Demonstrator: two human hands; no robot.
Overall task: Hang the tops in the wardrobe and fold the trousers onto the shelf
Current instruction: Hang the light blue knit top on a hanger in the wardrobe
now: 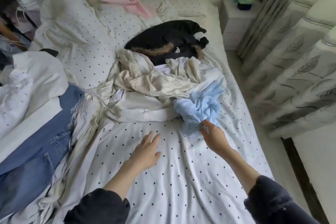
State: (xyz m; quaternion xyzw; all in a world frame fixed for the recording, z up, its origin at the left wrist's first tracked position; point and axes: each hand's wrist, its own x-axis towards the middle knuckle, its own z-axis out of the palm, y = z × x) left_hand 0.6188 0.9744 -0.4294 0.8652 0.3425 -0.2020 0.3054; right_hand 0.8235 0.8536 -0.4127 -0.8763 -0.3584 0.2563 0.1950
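Head view: The light blue knit top [200, 109] lies crumpled on the bed [181, 178], at the near right end of the clothes pile. Its long axis runs from the far right toward the near centre. The right hand [213, 137] is the nearer hand; its fingers [204, 127] pinch the top's near edge. The left hand [146, 151] lies flat on the sheet, fingers released, holding nothing, well left of the top. The blue jeans [36, 147] lie at the far left.
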